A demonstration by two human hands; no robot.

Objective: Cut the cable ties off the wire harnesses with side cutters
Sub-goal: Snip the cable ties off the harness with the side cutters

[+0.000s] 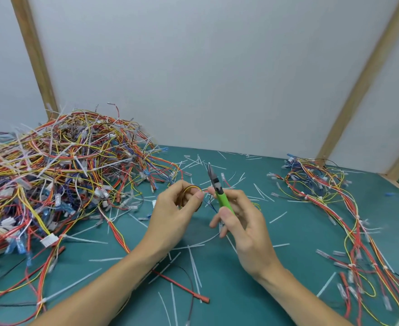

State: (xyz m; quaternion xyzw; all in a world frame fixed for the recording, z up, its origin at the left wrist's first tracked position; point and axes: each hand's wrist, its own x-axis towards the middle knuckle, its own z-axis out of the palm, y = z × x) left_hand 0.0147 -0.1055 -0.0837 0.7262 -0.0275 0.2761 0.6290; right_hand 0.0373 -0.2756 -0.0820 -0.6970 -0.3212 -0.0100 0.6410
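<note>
Wires (192,189) coiled in a small loop sit pinched in the left hand (173,214), just left of the side cutters (218,189) gripped upright in the right hand (243,222), tips pointing away above the counter (264,231).

A: Bright, even light across the frame; the white wall (193,74) shows no glare.

B: Shadows?

A: Only a soft, faint one on the green mat (252,302) under the hands at centre.

B: Sharpness?

A: Fair at centre, softer toward the edges; the wire pile (52,175) at the left smears. The wooden posts (32,55) lean inward from wide-angle distortion.
</note>
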